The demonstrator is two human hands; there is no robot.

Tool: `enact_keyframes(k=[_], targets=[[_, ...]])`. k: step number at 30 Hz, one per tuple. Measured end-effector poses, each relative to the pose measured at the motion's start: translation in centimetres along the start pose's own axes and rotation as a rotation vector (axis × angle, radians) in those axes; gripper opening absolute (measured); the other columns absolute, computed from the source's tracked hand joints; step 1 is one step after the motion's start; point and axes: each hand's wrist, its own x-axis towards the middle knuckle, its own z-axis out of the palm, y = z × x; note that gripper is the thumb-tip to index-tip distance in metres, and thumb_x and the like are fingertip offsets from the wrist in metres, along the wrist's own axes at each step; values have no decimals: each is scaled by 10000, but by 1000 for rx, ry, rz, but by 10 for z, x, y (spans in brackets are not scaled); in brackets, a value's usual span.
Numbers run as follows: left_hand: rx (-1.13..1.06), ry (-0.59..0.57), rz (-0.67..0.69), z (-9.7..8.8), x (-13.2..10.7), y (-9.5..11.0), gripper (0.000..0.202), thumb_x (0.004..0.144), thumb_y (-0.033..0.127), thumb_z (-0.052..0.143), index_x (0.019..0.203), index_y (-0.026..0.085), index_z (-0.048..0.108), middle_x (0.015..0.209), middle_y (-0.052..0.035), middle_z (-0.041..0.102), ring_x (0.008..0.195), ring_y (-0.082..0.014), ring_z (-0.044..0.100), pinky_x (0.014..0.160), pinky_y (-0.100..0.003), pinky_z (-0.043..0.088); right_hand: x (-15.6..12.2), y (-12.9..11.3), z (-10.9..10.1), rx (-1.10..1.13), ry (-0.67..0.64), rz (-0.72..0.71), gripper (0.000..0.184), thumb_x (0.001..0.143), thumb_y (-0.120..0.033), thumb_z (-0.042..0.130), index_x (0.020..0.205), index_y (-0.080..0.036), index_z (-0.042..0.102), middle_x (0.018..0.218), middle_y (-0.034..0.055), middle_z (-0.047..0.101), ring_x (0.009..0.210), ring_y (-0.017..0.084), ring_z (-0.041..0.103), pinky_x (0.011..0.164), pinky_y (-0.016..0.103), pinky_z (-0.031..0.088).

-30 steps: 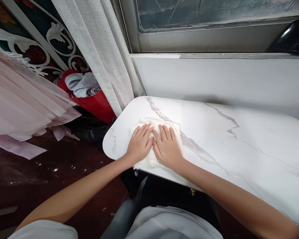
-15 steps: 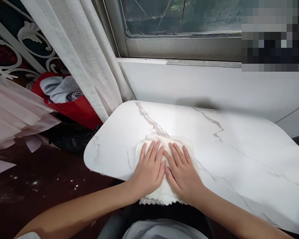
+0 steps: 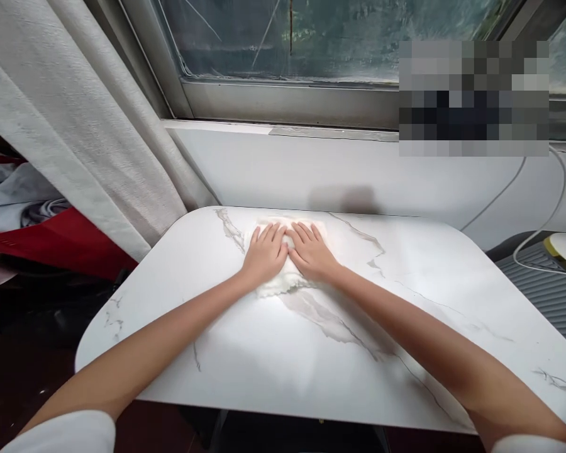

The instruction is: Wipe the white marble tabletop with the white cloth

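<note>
A folded white cloth (image 3: pixel 283 286) lies on the white marble-patterned table (image 3: pixel 273 358), near its far edge by the wall. My left hand (image 3: pixel 265 253) lies flat on the cloth's left half, fingers stretched out and together. Beside it my right hand (image 3: pixel 310 251) rests flat on the right half, with the thumbs meeting in the middle. Both arms reach straight across the tabletop. Most of the cloth is hidden beneath my palms.
A grey-white curtain (image 3: pixel 70 126) hangs at the left beside the window (image 3: pixel 283 38). A red bag with grey clothing (image 3: pixel 33 220) sits left of the table. White cables (image 3: pixel 538 233) and a ribbed grey object (image 3: pixel 547 289) lie at the right.
Both hands have pushed the cloth across the table from the near left edge to the far side by the wall. The view has swung to the right.
</note>
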Motion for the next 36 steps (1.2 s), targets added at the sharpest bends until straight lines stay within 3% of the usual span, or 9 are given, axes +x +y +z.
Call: enact_keyframes(k=[4, 8, 13, 19, 27, 36], targets=[[13, 3, -39, 8, 39, -9, 481, 980, 250, 275, 1409, 129, 456, 1519, -109, 429, 1430, -227, 341, 1203, -456, 192, 34, 24, 1, 8, -24, 1, 513, 984, -262, 281, 1456, -110, 408, 1568, 139, 336, 1463, 247, 251, 1208, 469, 119], [0, 13, -16, 15, 67, -9, 476, 982, 253, 281, 1411, 149, 459, 1512, -98, 442, 1416, -218, 361, 1197, -441, 196, 50, 43, 1, 19, -11, 55, 510, 987, -258, 293, 1468, -120, 393, 1569, 127, 336, 1462, 238, 249, 1207, 457, 117], [-37, 25, 33, 22, 91, 5, 465, 985, 242, 285, 1397, 144, 478, 1483, -100, 478, 1388, -222, 397, 1189, -445, 212, 48, 67, -3, -8, 30, 106, 490, 1006, -280, 268, 1454, -140, 411, 1555, 114, 366, 1441, 226, 286, 1199, 446, 157], [-53, 48, 83, 35, 105, 36, 462, 998, 238, 269, 1394, 142, 486, 1478, -96, 485, 1387, -226, 397, 1189, -439, 214, 29, 98, -3, -16, 130, 143, 487, 1000, -288, 254, 1418, -139, 453, 1520, 134, 418, 1413, 254, 344, 1170, 501, 210], [-77, -17, 146, 36, 91, 74, 480, 1004, 244, 266, 1432, 131, 450, 1527, -97, 419, 1426, -225, 344, 1204, -440, 187, -16, 106, -11, -66, 116, 229, 501, 1007, -295, 245, 1435, -124, 440, 1541, 147, 384, 1439, 262, 312, 1176, 514, 204], [-91, -17, 206, 26, 32, 99, 505, 997, 258, 263, 1445, 104, 437, 1531, -125, 405, 1437, -257, 331, 1207, -467, 179, -81, 72, -24, -110, 68, 203, 551, 1017, -369, 213, 1461, -106, 407, 1561, 162, 341, 1464, 263, 255, 1193, 511, 177]])
